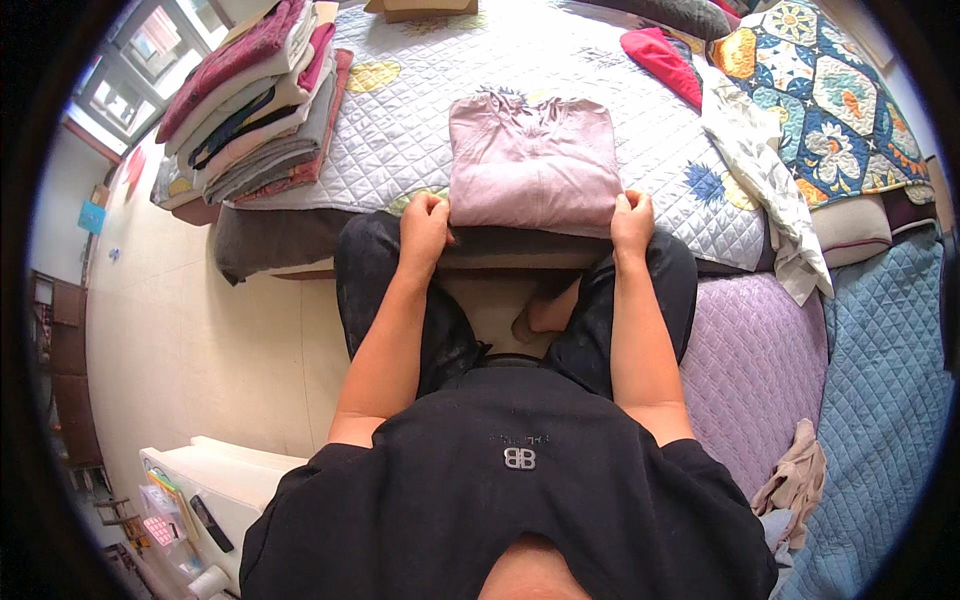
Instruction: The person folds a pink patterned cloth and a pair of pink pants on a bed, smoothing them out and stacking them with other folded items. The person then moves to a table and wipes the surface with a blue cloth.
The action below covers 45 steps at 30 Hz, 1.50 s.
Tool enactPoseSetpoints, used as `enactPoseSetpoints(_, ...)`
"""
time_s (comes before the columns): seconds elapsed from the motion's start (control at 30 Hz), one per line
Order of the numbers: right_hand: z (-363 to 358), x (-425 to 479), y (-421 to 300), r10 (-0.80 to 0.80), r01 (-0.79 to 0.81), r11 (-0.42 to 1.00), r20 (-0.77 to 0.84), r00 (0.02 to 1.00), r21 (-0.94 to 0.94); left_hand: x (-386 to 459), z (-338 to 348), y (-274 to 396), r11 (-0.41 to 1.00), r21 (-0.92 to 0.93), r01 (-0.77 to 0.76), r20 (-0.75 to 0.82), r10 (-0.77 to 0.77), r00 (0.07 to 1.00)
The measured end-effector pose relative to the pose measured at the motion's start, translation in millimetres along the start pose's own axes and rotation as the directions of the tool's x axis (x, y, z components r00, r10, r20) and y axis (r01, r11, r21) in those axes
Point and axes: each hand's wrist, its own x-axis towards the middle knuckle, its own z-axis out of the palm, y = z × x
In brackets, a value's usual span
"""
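A pink garment (534, 165) lies folded into a rough rectangle on the white quilted cover (390, 135), close to the edge in front of me. Its far side is gathered and wrinkled. My left hand (424, 225) pinches the near left corner, and my right hand (632, 221) grips the near right corner. Between the hands the near edge runs almost straight, just above the dark side of the seat. Both forearms reach forward over my knees.
Folded textiles (262, 112) form a tall stack at the left. Right of the garment lie a red cloth (664, 64), a crumpled white cloth (757, 161) and a patterned quilted cushion (832, 97). A cardboard box (421, 7) stands at the back; a white cabinet (225, 480) is at lower left.
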Motion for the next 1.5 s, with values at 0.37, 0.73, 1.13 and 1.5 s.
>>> enactPoseSetpoints(0.37,56.2,-7.0,-90.0,-0.658,0.801,0.523,0.458,0.597,-0.292,50.7,91.9,41.0,0.181,0.792,-0.582,0.312,0.7,0.642)
enactPoseSetpoints(0.73,78.7,81.2,-39.9,-0.365,0.566,0.677,0.453,0.814,-0.471,127.8,92.1,17.2,0.327,0.827,-0.458,0.301,0.43,0.851)
enactPoseSetpoints(1.13,93.4,84.1,-25.3,-0.406,0.565,0.656,0.398,0.823,-0.5,134.4,93.9,4.7,0.412,0.78,-0.472,0.275,0.451,0.849)
enactPoseSetpoints(1.5,63.8,48.0,-75.1,-0.391,0.597,0.634,0.463,0.796,-0.491,54.0,77.5,39.2,0.337,0.795,-0.505,0.332,0.455,0.826)
